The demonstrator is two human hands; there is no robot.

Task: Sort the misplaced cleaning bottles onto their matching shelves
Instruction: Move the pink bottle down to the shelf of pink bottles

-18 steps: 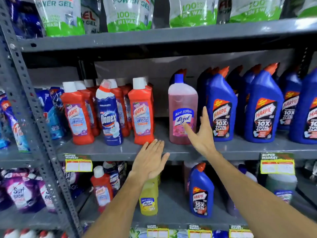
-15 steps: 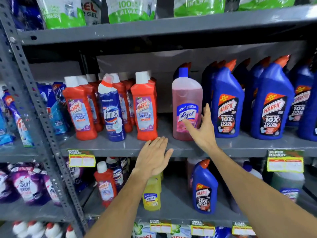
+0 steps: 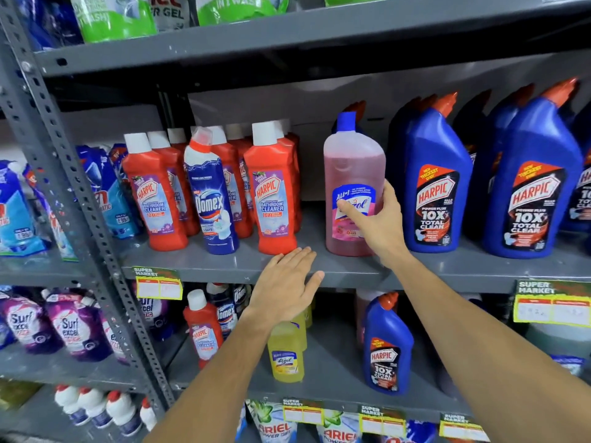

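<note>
A pink Lizol bottle (image 3: 351,161) with a blue cap stands on the middle shelf (image 3: 224,266), between red Harpic bottles (image 3: 271,199) and blue Harpic bottles (image 3: 438,187). My right hand (image 3: 375,225) wraps around its lower half, thumb across the label and fingers behind its right side. My left hand (image 3: 284,282) lies flat and open on the shelf's front edge, holding nothing. A blue and white Domex bottle (image 3: 211,199) stands among the red Harpic bottles. On the shelf below stand a yellow Lizol bottle (image 3: 286,353), a blue Harpic bottle (image 3: 387,346) and a red Harpic bottle (image 3: 203,330).
A perforated grey upright (image 3: 64,187) divides the rack at the left, with detergent pouches (image 3: 73,324) beyond it. Green and white pouches (image 3: 112,17) fill the top shelf. Yellow price tags (image 3: 553,305) hang on the shelf edges. More Domex bottles (image 3: 225,311) stand behind on the lower shelf.
My right hand has gone from flat fingers reaching at the pink Lizol bottle to closing around it. The view has moved closer to the shelf. My left hand has stayed on the shelf edge.
</note>
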